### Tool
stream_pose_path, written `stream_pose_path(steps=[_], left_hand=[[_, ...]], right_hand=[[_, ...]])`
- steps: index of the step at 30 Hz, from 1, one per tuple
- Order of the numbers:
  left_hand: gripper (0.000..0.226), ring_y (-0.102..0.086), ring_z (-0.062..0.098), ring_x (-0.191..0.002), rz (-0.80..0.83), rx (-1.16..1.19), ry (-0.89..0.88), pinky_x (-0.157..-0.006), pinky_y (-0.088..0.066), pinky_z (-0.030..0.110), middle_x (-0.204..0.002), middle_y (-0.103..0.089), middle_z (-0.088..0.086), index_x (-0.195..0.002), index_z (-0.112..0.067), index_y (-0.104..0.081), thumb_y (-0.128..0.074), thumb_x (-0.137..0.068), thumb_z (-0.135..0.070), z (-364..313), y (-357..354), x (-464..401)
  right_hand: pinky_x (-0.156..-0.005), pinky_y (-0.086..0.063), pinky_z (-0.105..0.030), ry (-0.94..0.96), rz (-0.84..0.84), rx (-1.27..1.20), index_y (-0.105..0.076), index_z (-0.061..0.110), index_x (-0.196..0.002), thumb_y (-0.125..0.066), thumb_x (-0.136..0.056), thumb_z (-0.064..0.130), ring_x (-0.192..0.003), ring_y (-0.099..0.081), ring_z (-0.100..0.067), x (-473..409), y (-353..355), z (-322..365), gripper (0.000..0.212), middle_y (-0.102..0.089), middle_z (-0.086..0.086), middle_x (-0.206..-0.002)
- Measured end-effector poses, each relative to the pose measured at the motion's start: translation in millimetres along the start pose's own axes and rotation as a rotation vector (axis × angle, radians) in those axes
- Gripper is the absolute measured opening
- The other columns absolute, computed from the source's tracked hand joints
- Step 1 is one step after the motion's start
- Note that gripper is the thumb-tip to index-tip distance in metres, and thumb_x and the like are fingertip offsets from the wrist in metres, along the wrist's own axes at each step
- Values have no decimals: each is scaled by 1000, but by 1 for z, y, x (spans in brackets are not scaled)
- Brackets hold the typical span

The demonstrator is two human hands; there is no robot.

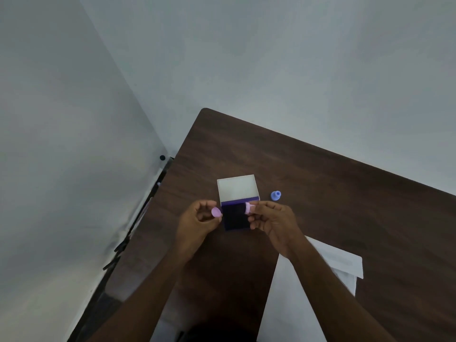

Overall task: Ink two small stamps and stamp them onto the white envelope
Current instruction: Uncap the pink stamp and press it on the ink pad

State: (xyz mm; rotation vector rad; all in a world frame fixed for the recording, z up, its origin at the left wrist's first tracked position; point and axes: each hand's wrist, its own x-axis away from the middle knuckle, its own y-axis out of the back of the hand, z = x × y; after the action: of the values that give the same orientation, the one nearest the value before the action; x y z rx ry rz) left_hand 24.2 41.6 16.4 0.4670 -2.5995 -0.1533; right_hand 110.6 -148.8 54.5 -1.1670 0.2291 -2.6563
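Two hands hold stamp parts over the ink pad [236, 217].
Your left hand [197, 223] pinches a pink cap [216, 212]; your right hand [274, 222] grips the pink stamp [248, 208]. A blue stamp [275, 195] stands nearer the desk's [345, 193] far edge.

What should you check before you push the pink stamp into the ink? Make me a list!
1. Cap off the pink stamp: ok, the left hand holds the pink cap apart from it.
2. Firm hold on the stamp: ok, the right hand pinches it in its fingers.
3. Ink pad open: ok, its lid is tipped back.
4. Stamp face pointing down at the pad: not ok, it lies sideways.
5. White envelope ready on the table: ok.
6. Blue stamp nearby for later: ok, standing right of the pad.
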Motion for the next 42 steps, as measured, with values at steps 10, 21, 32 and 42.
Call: stream_pose_path(steps=[10,21,32,42], left_hand=[[31,-61,-8,-88,-117,-225,30,-79,-48,11,-100,-68,-17,-109,-27,-67,-75,-80,-20,37,13,-2],[32,-56,-1,-81,-207,-370,-38,-70,-39,3,-101,-60,-5,-102,-19,-68,-79,-73,-11,41,4,-7],[43,-57,5,-88,-127,-462,-44,-76,-49,15,-110,-57,-4,-112,-23,-64,-79,-73,-14,44,12,-17],[44,-63,3,-102,76,-100,-285,-86,-53,18,-110,-66,-8,-114,-26,-63,-59,-85,6,-41,-9,17]], right_hand=[[-62,-54,-31,-32,49,-11,-65,-6,-107,-65,-83,3,-72,-64,-23,1,-18,-8,26,-68,-20,-91],[-62,-53,-32,-27,56,-1,-64,-6,-108,-64,-84,3,-72,-64,-23,1,-20,-9,26,-68,-20,-92],[-61,-53,-30,-46,84,-44,-62,-7,-111,-63,-84,4,-73,-63,-22,2,-26,-11,29,-66,-19,-91],[-78,-48,-35,-96,201,-427,-70,2,-99,-61,-81,9,-80,-58,-22,21,-21,-7,22,-64,-16,-94]])
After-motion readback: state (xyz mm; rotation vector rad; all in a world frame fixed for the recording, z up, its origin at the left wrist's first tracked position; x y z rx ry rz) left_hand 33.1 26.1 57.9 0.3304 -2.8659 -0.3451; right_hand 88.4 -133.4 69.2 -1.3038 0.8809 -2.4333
